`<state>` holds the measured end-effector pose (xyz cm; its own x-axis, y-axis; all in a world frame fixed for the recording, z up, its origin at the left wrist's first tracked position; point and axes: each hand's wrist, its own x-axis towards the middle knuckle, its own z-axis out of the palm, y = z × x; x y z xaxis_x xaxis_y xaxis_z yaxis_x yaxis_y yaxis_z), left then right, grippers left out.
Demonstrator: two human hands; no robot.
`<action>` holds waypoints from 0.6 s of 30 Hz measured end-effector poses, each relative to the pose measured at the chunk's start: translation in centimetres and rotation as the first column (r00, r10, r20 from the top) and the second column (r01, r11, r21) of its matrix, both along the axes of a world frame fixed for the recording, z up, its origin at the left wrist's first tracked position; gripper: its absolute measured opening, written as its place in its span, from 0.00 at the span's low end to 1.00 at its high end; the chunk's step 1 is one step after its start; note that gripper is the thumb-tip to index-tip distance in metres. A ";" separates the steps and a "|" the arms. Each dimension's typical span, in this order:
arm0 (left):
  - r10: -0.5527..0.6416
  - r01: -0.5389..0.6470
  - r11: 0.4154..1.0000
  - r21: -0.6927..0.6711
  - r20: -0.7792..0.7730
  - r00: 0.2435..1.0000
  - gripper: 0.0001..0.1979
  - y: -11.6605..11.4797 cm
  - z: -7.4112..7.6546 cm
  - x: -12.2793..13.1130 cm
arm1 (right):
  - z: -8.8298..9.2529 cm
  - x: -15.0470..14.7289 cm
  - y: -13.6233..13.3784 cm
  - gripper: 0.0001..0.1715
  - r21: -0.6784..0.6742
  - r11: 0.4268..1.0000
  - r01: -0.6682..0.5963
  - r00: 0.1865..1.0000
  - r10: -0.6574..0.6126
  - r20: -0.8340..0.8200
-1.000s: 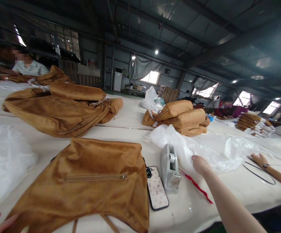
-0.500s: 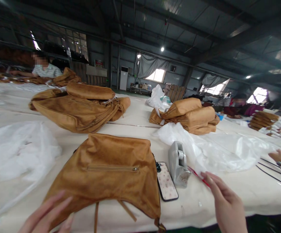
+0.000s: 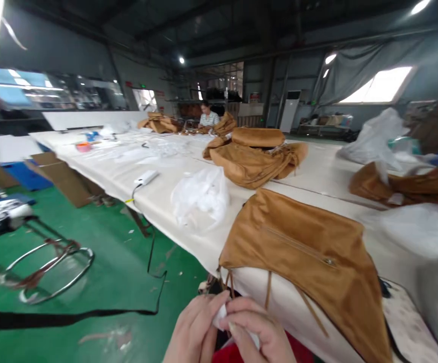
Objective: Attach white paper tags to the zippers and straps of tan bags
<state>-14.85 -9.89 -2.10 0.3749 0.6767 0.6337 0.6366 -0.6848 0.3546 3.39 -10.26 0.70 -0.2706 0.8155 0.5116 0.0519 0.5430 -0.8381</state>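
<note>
Pinching a small white scrap (image 3: 221, 317) with nearly closed fingertips, the left hand (image 3: 194, 327) and right hand (image 3: 260, 325) met before the table's (image 3: 162, 199) edge, near the tan zippered bag (image 3: 298, 237); a loosened pinch could have dropped it.

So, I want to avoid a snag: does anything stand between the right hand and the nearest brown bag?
Nothing visible blocks the way from the right hand to the brown bag. Its own thin straps extend into the gap, over the white table cover, and might catch.
</note>
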 end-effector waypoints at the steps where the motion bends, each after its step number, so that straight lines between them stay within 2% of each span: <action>1: 0.064 -0.064 0.997 -0.041 0.002 0.998 0.21 -0.6 0.0 -0.9 | -0.3 -0.6 0.3 0.13 -0.039 0.998 -0.046 0.999 0.046 -0.008; 3: 0.193 -0.188 0.976 -0.107 0.032 0.981 0.19 -1.5 0.0 -2.1 | -1.2 -1.2 0.7 0.12 -0.157 0.983 -0.095 0.995 0.094 -0.015; 5: 0.336 -0.311 0.930 -0.196 0.112 0.935 0.16 -1.7 0.3 -2.9 | -2.6 -1.0 1.3 0.12 -0.364 0.930 -0.047 0.999 0.035 -0.038; 8: 0.460 -0.360 0.853 -0.377 0.216 0.861 0.10 -0.8 0.5 -3.9 | -4.8 0.1 2.4 0.22 -0.671 0.738 0.076 0.980 -0.180 -0.088; 9: 0.466 -0.344 0.836 -0.427 0.221 0.857 0.09 -0.3 0.5 -4.2 | -5.4 0.5 2.8 0.26 -0.729 0.679 0.090 0.966 -0.237 -0.101; 11: 0.454 -0.314 0.815 -0.488 0.199 0.869 0.13 0.8 0.4 -4.7 | -6.6 0.7 3.4 0.31 -0.779 0.622 0.081 0.950 -0.284 -0.128; 14: 0.363 -0.219 0.812 -0.542 0.174 0.916 0.15 2.3 0.1 -5.0 | -7.5 -0.2 4.4 0.33 -0.804 0.592 0.061 0.947 -0.288 -0.141; 18: 0.214 -0.027 0.788 -0.615 0.233 0.949 0.13 3.4 -0.1 -4.7 | -7.8 -2.2 6.0 0.25 -0.814 0.579 0.046 0.962 -0.246 -0.120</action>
<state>-19.58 -6.46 -2.18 0.1373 0.9792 0.1491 0.5107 -0.1989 0.8364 1.21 -4.23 -7.12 -0.0849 0.9363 -0.3408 -0.1509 -0.3502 -0.9244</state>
